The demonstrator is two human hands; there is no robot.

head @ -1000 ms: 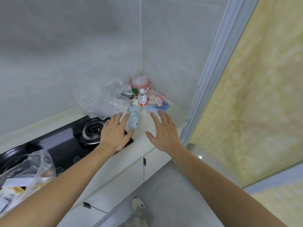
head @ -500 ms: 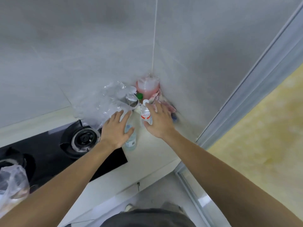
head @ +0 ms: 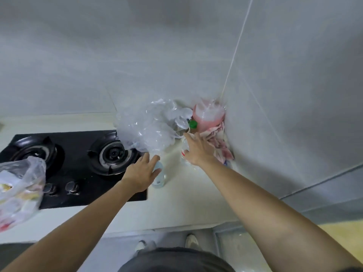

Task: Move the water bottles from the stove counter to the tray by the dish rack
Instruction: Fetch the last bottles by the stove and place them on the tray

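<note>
a: two water bottles on the stove counter, at my twelve o'clock?
b: yes. my left hand (head: 140, 174) wraps the near bottle (head: 158, 176), my right hand (head: 196, 151) the red-labelled bottle (head: 184, 154); next, lift clear of the plastic bag (head: 151, 127).

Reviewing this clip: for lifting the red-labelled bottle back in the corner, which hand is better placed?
The right hand. It already lies over the red-labelled bottle by the corner cloth. The left hand sits on the nearer blue-capped bottle beside the stove, so each hand suits its own bottle.
</note>
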